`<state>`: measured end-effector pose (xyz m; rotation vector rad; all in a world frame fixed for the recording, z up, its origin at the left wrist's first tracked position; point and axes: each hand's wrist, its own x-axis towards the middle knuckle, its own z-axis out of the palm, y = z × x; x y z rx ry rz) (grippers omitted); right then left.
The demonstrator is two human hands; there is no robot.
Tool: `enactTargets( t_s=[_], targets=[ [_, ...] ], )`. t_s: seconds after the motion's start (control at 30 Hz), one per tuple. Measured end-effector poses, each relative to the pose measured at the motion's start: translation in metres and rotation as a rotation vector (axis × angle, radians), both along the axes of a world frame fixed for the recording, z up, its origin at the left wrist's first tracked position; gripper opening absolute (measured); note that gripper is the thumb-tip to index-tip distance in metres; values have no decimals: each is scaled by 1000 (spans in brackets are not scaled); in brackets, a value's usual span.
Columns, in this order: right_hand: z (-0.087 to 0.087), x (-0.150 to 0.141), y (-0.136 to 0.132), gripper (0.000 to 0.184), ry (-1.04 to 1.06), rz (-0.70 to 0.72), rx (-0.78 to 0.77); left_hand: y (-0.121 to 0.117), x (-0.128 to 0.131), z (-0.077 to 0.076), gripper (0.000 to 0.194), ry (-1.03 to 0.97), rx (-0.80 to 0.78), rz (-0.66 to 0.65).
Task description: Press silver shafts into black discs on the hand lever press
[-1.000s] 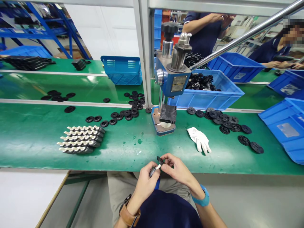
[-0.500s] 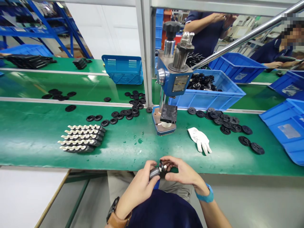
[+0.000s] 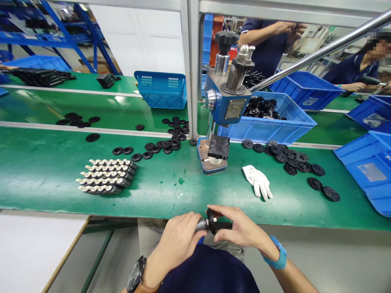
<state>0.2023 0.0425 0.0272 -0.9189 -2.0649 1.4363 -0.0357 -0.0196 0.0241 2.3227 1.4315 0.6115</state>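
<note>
My left hand (image 3: 179, 238) is closed around a dark grey cylinder (image 3: 200, 224), held level at the table's front edge. A black disc (image 3: 211, 221) sits on the cylinder's right end, with a short pale tip poking out beyond it. Curled about the disc's rim are the fingers and thumb of my right hand (image 3: 241, 228). Beyond my hands stands a blue hand press (image 3: 230, 108) with a black block (image 3: 218, 147) at its base. A white glove (image 3: 257, 182) lies to the right of the press.
Rows of dark cylinders with cream tops (image 3: 106, 177) stand at left on the green table (image 3: 45, 171). Black discs (image 3: 166, 144) lie left of the press, larger ones (image 3: 290, 154) right. Blue bins (image 3: 269, 128) line the back. Two people work behind; the press lever (image 3: 317, 47) reaches up right.
The black disc has turned to stand upright across the cylinder's end and shows more fully. My right hand has opened wider around its rim; my left hand has shifted slightly left.
</note>
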Motion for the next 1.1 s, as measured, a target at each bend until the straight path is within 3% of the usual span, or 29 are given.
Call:
enactTargets(
  t_s=[0.17, 0.43, 0.6, 0.73, 0.8, 0.9, 1.1],
  targets=[
    [9, -1, -2, 72, 61, 87, 167, -4, 5, 8, 9, 31, 149, -47],
    [6, -8, 4, 87, 33, 191, 381, -9, 2, 9, 6, -33, 156, -2],
    [14, -25, 22, 80, -46, 282, 449, -8, -7, -13, 8, -263, -10, 150],
    [14, -59, 42, 72, -95, 308, 236, -8, -23, -41, 21, -557, -201, 367],
    [12, -83, 60, 59, -127, 239, 133, -8, -31, -52, 30, -716, -223, 516],
    [7, -127, 104, 49, -238, -3, 267, -8, -38, -62, 45, -906, -223, 705],
    [-10, -212, 211, 47, -408, -272, 442, -6, -41, -59, 60, -1081, -261, 797]
  ],
)
